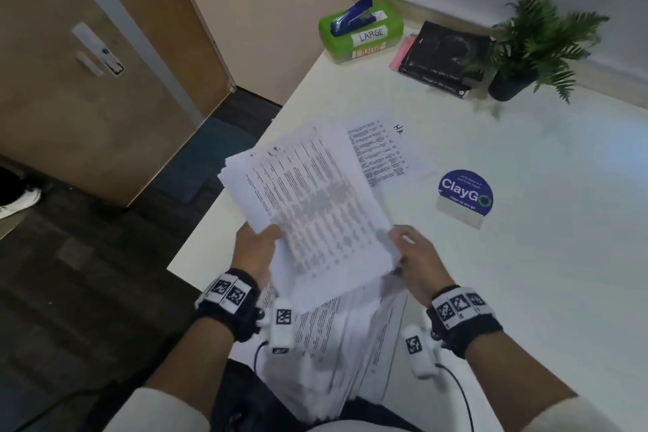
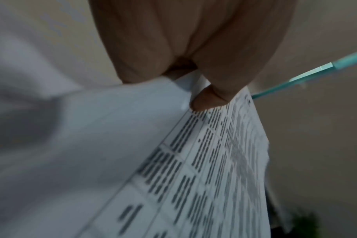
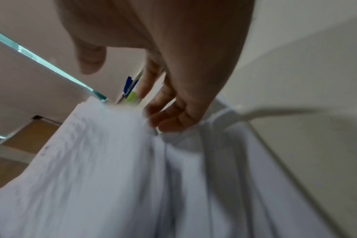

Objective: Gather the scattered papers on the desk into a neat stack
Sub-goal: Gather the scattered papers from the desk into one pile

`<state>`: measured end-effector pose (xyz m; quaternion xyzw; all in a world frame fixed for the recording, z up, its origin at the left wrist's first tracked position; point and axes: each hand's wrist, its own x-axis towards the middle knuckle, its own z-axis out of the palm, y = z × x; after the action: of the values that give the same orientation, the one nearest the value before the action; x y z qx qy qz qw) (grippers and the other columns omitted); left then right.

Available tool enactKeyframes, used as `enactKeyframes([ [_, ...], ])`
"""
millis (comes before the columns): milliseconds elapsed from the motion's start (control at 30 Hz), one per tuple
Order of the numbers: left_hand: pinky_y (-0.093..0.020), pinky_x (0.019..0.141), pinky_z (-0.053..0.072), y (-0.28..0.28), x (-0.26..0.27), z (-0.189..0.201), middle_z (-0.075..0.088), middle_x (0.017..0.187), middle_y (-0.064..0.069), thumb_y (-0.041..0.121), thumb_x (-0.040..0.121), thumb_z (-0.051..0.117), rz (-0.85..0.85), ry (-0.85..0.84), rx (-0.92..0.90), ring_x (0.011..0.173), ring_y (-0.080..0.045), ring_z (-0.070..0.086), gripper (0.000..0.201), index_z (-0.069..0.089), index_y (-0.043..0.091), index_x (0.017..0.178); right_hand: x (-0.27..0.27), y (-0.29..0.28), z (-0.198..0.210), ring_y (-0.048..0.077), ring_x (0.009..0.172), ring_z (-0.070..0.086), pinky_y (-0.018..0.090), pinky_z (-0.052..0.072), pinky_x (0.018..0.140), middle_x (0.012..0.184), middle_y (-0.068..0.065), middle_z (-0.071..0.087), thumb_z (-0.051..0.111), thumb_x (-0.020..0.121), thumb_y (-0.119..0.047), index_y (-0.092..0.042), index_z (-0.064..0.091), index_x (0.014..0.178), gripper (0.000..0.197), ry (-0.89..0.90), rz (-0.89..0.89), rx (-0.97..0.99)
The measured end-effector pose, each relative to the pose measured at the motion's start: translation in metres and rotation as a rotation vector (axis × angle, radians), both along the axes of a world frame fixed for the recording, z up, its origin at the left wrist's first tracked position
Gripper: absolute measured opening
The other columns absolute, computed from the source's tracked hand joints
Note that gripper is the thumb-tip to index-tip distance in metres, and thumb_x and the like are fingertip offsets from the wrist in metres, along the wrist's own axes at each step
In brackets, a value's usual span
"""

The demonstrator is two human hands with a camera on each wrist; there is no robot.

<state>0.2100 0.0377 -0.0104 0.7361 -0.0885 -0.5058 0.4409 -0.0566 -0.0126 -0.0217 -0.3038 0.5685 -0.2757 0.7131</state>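
A thick bundle of printed papers [image 1: 315, 207] is held tilted above the desk's left front corner. My left hand [image 1: 261, 242] grips its lower left edge; in the left wrist view the thumb [image 2: 206, 99] pinches the printed sheets [image 2: 204, 161]. My right hand [image 1: 410, 249] is at the bundle's lower right corner. There its loosely bent fingers [image 3: 169, 119] touch the paper edge [image 3: 104, 153] while the thumb [image 3: 90, 61] stays lifted off. More loose sheets [image 1: 336, 344] lie under the bundle at the desk's front edge. One printed sheet [image 1: 382, 151] lies flat further back.
On the white desk [image 1: 526, 273] a green box labelled LARGE [image 1: 361, 35] with a blue stapler [image 1: 352, 16] on top stands at the back. Dark books [image 1: 443, 56] and a potted plant [image 1: 533, 46] stand to its right. A blue ClayGo sticker [image 1: 464, 195] lies mid-desk. Floor and a door are left.
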Motion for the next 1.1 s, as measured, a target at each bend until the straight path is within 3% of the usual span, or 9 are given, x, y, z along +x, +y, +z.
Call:
enactKeyframes([
  [167, -0.043, 0.089, 0.056, 0.032, 0.038, -0.009, 0.073, 0.099, -0.006, 0.008, 0.082, 0.058, -0.455, -0.242, 0.207, 0.093, -0.027, 0.069, 0.026, 0.068, 0.017, 0.104, -0.017, -0.056, -0.009, 0.023, 0.074, 0.062, 0.035, 0.051, 0.069, 0.086, 0.009, 0.069, 0.072, 0.086, -0.041, -0.016, 0.063, 0.086, 0.027, 0.47, -0.045, -0.118],
  [267, -0.03, 0.078, 0.056, 0.041, 0.044, -0.017, 0.071, 0.096, -0.002, 0.016, 0.083, 0.056, -0.619, -0.335, 0.309, 0.087, -0.019, 0.067, 0.021, 0.067, 0.017, 0.101, -0.015, -0.092, -0.017, 0.027, 0.09, 0.067, 0.04, 0.053, 0.088, 0.097, 0.004, 0.072, 0.069, 0.079, -0.051, -0.023, 0.06, 0.083, 0.03, 0.762, 0.172, -0.156],
  [333, -0.022, 0.064, 0.049, 0.038, 0.039, -0.016, 0.067, 0.098, -0.005, 0.019, 0.084, 0.056, -0.709, -0.468, 0.366, 0.082, -0.016, 0.062, 0.021, 0.063, 0.011, 0.102, -0.006, -0.112, -0.02, 0.03, 0.103, 0.066, 0.044, 0.052, 0.097, 0.115, 0.007, 0.07, 0.068, 0.077, -0.054, -0.022, 0.062, 0.098, 0.039, 0.835, 0.226, -0.123],
  [467, -0.043, 0.103, 0.041, 0.008, 0.029, -0.01, 0.046, 0.126, -0.012, 0.029, 0.082, 0.063, -0.692, -0.743, 0.33, 0.12, -0.032, 0.047, 0.054, 0.049, 0.014, 0.132, 0.015, -0.142, -0.017, 0.037, 0.129, 0.052, 0.044, 0.044, 0.105, 0.145, 0.016, 0.05, 0.068, 0.087, -0.047, -0.008, 0.045, 0.142, 0.071, 0.941, 0.264, -0.108],
  [633, -0.045, 0.107, 0.033, -0.085, 0.024, -0.002, 0.049, 0.138, -0.007, 0.029, 0.088, 0.06, -0.804, -0.905, 0.028, 0.128, -0.029, 0.042, 0.047, 0.052, 0.018, 0.134, 0.024, -0.171, -0.017, 0.043, 0.13, 0.047, 0.049, 0.049, 0.099, 0.15, 0.024, 0.037, 0.074, 0.074, -0.054, -0.005, 0.025, 0.149, 0.102, 1.048, 0.142, 0.013],
  [833, -0.049, 0.114, 0.031, -0.199, 0.023, -0.039, 0.032, 0.155, -0.008, 0.042, 0.087, 0.061, -1.134, -0.876, 0.121, 0.142, -0.032, 0.029, 0.072, 0.03, 0.021, 0.149, 0.02, -0.196, -0.023, 0.034, 0.129, 0.049, 0.039, 0.047, 0.096, 0.144, 0.018, 0.046, 0.075, 0.078, -0.046, -0.004, 0.041, 0.142, 0.084, 1.099, 0.222, -0.022],
  [967, -0.056, 0.1, 0.04, -0.219, 0.019, -0.051, 0.026, 0.148, -0.012, 0.047, 0.077, 0.071, -1.28, -1.036, 0.257, 0.137, -0.037, 0.027, 0.087, 0.021, 0.029, 0.146, 0.018, -0.2, -0.028, 0.029, 0.101, 0.064, 0.029, 0.05, 0.078, 0.119, 0.014, 0.067, 0.073, 0.084, -0.026, -0.003, 0.064, 0.119, 0.042, 1.008, 0.223, -0.086],
  [1033, -0.055, 0.098, 0.041, -0.217, 0.019, -0.055, 0.027, 0.147, -0.012, 0.046, 0.075, 0.074, -1.274, -1.078, 0.251, 0.135, -0.036, 0.028, 0.092, 0.019, 0.029, 0.146, 0.016, -0.199, -0.031, 0.03, 0.092, 0.068, 0.031, 0.054, 0.072, 0.097, 0.01, 0.069, 0.069, 0.085, -0.017, -0.007, 0.067, 0.097, 0.016, 0.937, 0.185, -0.128],
  [1100, -0.053, 0.099, 0.04, -0.215, 0.019, -0.055, 0.028, 0.148, -0.013, 0.046, 0.076, 0.073, -1.266, -1.071, 0.238, 0.134, -0.036, 0.029, 0.092, 0.018, 0.029, 0.148, 0.011, -0.196, -0.031, 0.032, 0.092, 0.069, 0.041, 0.062, 0.073, 0.094, 0.01, 0.067, 0.069, 0.084, -0.012, -0.008, 0.063, 0.094, 0.012, 0.788, 0.116, -0.161],
])
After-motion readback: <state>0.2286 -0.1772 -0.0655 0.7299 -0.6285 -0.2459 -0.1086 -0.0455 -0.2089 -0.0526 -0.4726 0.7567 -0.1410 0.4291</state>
